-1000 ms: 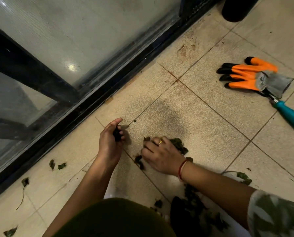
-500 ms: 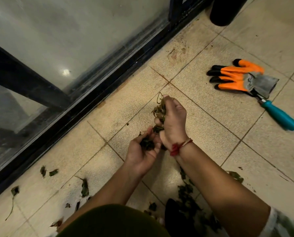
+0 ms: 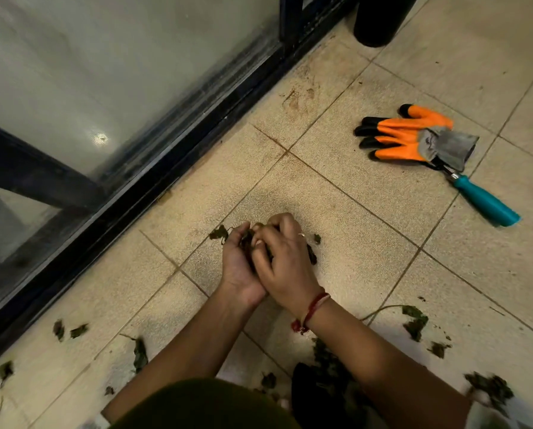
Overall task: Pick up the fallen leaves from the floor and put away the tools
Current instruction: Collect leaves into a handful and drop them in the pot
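Both hands are together low over the beige tiled floor (image 3: pixel 345 212), at the middle of the view. My left hand (image 3: pixel 235 264) is cupped palm up around a clump of dark fallen leaves (image 3: pixel 248 239). My right hand (image 3: pixel 282 258) lies over it with fingers curled onto the same clump. More leaves (image 3: pixel 139 354) lie scattered at the lower left, and a stem with leaves (image 3: pixel 414 320) lies at the right. An orange and black glove (image 3: pixel 398 134) lies at the upper right, and a teal-handled tool (image 3: pixel 483 199) lies partly under the glove's grey cuff.
A glass door with a dark frame (image 3: pixel 178 159) runs diagonally along the left. A black cylindrical object (image 3: pixel 380 20) stands at the top right. A dark heap of leaves (image 3: pixel 327 379) sits at the bottom by my knee, and another clump (image 3: pixel 488 388) lies at the lower right.
One second ago my hands were apart on the floor. They then lifted with leaves in them, and now they are pressed together lower down around the clump.
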Available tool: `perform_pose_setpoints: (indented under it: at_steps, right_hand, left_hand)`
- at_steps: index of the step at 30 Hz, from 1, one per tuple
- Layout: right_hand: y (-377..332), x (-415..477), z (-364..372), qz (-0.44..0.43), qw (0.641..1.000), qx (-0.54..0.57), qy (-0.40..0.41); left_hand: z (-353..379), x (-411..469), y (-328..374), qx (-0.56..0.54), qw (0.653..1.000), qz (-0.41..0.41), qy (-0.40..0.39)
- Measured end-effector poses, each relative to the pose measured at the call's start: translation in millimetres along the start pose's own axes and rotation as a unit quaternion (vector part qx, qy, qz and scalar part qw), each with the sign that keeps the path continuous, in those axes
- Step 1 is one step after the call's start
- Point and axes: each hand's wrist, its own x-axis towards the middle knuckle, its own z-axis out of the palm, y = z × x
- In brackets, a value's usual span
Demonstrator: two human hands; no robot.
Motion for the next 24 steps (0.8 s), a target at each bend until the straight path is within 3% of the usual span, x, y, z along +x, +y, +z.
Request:
perform_pose_setpoints:
  at_steps: [5,9,15,17,19,20,22,24]
  right_hand:
    - [4,-3,1,0.038,0.997,-0.058,0.035]
    - [2,0,2,0.079,0.991,-0.086,0.058]
    - [0,14,3,0.048,0.965,-0.256,-0.042]
    - [0,23,9,0.087,0.983,-0.116,-0.115]
    - [0,33,9,0.132,0.974,0.101,-0.155]
    - [1,37,7,0.121,0.966,0.146,-0.174]
    - [2,42,2,0.078,0.956,0.155,-0.235]
    - [3,37,2,0.076,0.961,0.136,-0.230]
  left_hand:
    - [4,-4,-5,0.053,0.997,-0.031,-0.051]
    - [8,-2,-10,0.139,0.989,0.000,-0.053]
    - [6,-3,-2,0.181,0.983,-0.009,-0.013]
    - [1,-2,2,0.173,0.985,0.010,0.011]
    - [0,-3,3,0.221,0.974,0.019,0.034]
    - [-2,-2,2,0.251,0.967,0.021,0.040]
    - [0,-4,-1,0.281,0.958,0.031,0.049]
    - [-1,-5,-7,0.265,0.963,0.044,0.039]
